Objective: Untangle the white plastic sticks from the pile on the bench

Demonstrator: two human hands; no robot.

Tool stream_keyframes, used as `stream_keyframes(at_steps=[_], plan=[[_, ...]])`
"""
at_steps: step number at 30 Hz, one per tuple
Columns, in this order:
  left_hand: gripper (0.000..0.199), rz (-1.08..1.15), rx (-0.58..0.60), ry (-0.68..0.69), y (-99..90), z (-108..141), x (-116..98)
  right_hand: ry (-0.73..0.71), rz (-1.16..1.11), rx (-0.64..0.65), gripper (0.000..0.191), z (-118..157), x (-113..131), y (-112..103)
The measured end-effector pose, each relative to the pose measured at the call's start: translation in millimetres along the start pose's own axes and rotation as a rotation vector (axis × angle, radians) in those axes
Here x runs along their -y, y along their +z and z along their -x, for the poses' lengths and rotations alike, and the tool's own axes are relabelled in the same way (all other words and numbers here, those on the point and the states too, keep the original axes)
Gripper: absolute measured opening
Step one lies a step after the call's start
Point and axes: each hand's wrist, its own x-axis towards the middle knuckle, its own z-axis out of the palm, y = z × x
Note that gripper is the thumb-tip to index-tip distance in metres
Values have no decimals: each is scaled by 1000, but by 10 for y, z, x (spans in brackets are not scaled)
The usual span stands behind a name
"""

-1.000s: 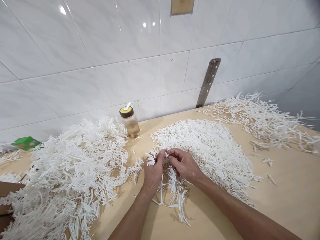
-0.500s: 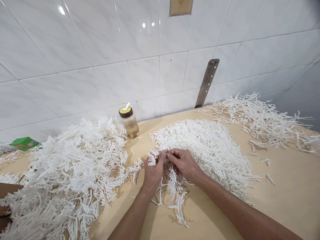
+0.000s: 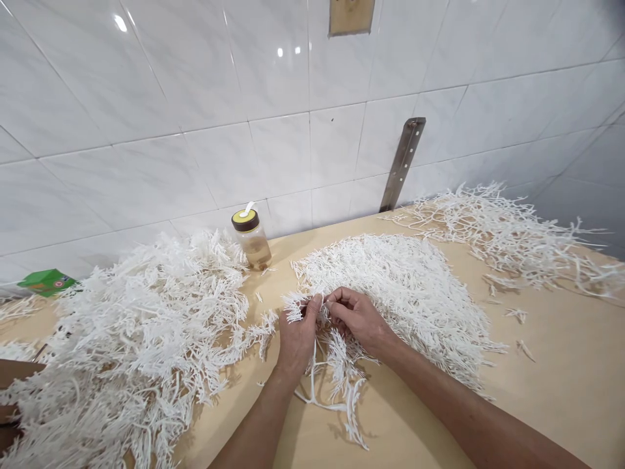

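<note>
My left hand [image 3: 299, 329] is closed around a small bunch of white branched plastic sprigs [image 3: 293, 306], whose tips fan out past the fingers on the left. Close beside it, my right hand [image 3: 355, 319] pinches with thumb and forefinger at the right end of that bunch. What exactly lies between its fingertips is too small to make out. Below the hands, a longer white branched strand [image 3: 342, 365] trails over the table. A broad heap of short white sprigs [image 3: 390, 273] spreads just behind and to the right of my right hand.
A large tangled pile of white sprigs [image 3: 146, 339] covers the left side. Behind it stand a lidded bottle [image 3: 256, 247] and a green box [image 3: 47, 281]. Thin bare stems [image 3: 498, 228] lie at the right back. A metal strip [image 3: 403, 163] leans against the tiled wall [image 3: 273, 78].
The bunch in my left hand has shifted slightly left. Both hands stay close together in nearly the same place, and the piles have not changed.
</note>
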Motion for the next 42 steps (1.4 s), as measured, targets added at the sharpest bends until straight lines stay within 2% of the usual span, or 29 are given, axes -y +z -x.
stream_keyframes(at_steps=[5, 9, 14, 18, 21, 23, 27, 33, 38, 42], plan=[[32, 18, -39, -38, -8, -36, 62, 3, 28, 11, 25, -4, -39, -10], [31, 26, -23, -27, -14, -52, 128, -7, 113, -13, 28, -20, -70, -21], [27, -75, 7, 92, -15, -55, 200, -28, 252, -18, 19, -1, -25, -17], [23, -199, 31, 191, -44, -53, 252, -103, 361, -8, 10, 14, 1, 4], [20, -299, 26, 268, -69, -46, 260, -131, 441, -63, 7, 7, -17, 21], [20, -292, 15, 280, -71, -37, 238, -87, 436, -121, 6, -3, -33, 24], [22, -156, 16, 164, -42, -40, 170, 30, 258, -116, 14, -18, -45, 10], [29, -13, -97, -73, -55, -105, 96, 31, 148, -98, 25, -9, -34, -9], [32, 19, -79, -82, -62, -112, 88, -10, 163, -34, 41, 17, -14, -27], [33, 28, -85, -52, -42, -117, 155, -28, 211, 14, 40, 36, 5, -14]])
